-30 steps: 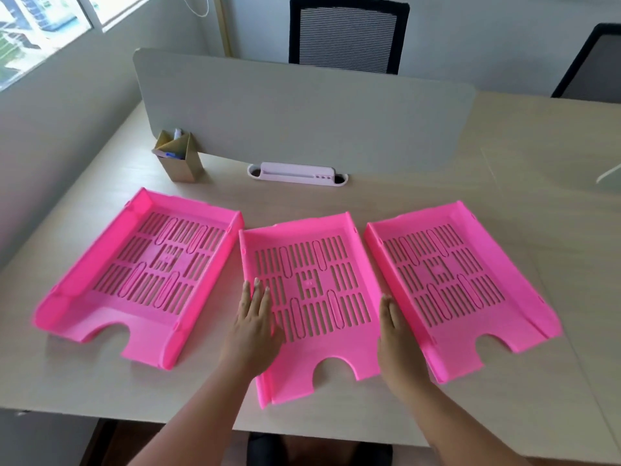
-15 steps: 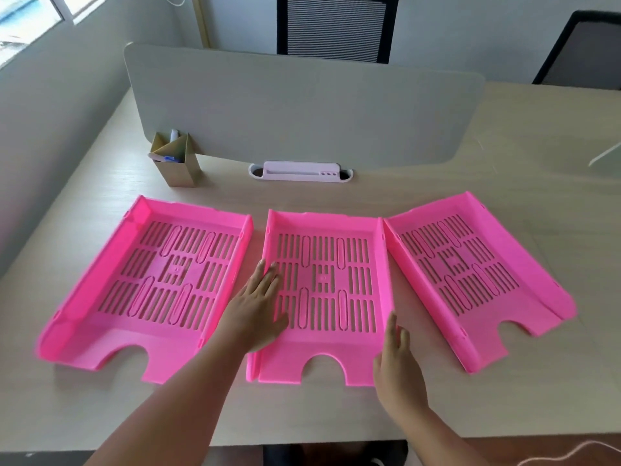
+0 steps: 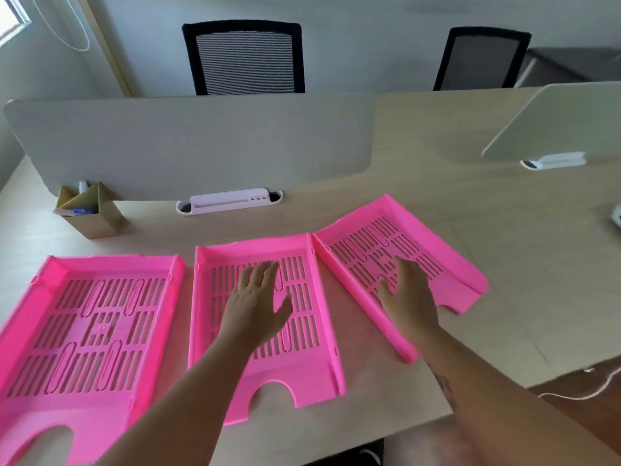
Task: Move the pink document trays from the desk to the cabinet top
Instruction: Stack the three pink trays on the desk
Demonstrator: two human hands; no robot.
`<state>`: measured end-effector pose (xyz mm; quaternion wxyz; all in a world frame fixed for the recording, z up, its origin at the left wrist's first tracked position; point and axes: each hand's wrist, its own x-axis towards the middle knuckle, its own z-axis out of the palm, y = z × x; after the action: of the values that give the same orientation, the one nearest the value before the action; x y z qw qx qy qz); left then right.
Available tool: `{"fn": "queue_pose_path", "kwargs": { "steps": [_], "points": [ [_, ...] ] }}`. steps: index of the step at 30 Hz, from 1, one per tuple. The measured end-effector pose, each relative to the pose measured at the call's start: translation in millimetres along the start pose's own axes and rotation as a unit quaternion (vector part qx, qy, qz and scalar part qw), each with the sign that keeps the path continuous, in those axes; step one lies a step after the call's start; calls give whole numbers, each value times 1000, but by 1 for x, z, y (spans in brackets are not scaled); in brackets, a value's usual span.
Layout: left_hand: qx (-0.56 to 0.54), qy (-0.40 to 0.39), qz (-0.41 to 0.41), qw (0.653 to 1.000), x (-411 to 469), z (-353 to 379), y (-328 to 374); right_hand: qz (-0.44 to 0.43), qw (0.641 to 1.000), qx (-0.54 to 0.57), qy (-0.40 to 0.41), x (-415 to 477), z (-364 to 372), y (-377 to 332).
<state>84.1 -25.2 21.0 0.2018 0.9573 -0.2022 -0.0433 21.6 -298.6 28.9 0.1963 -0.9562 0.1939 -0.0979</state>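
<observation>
All three pink slotted plastic document trays lay on the pale wooden desk (image 3: 504,230). Left hand (image 3: 255,307) hovered over middle tray (image 3: 302,317), right hand (image 3: 408,297) over right tray (image 3: 450,264); fingers spread, gripping nothing. Judgement: best to grip opposite side walls and lift level. Left tray (image 3: 84,314) was cropped; no cabinet top was identifiable.

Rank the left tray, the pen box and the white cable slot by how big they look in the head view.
1. Left tray, largest, though nearness inflates it.
2. Pen box and cable slot: too alike to rank.
</observation>
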Motion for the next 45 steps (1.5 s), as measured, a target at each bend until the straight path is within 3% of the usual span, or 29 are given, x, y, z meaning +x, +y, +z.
{"fn": "queue_pose_path", "kwargs": {
  "steps": [5,8,14,18,24,31,36,45],
  "points": [
    [-89,-20,-25,995,26,31,85,40,998,-40,-28,57,-29,63],
    [-157,-28,-100,982,40,57,126,61,995,-47,-61,89,-40,99],
    [-335,-40,-288,896,55,109,176,108,980,-26,-166,137,-45,155],
    [-349,-17,-370,861,61,127,188,123,964,27,-234,146,-35,174],
    [-276,37,-328,903,90,91,184,117,973,113,-161,150,-52,172],
    [-216,76,-289,929,73,-8,104,68,936,282,-197,128,-48,77],
    [-192,167,-373,892,16,-55,25,39,893,393,-217,67,-21,-23],
    [-213,122,-404,881,-56,-61,-46,97,895,385,-204,-25,27,-91]
  ]
}}
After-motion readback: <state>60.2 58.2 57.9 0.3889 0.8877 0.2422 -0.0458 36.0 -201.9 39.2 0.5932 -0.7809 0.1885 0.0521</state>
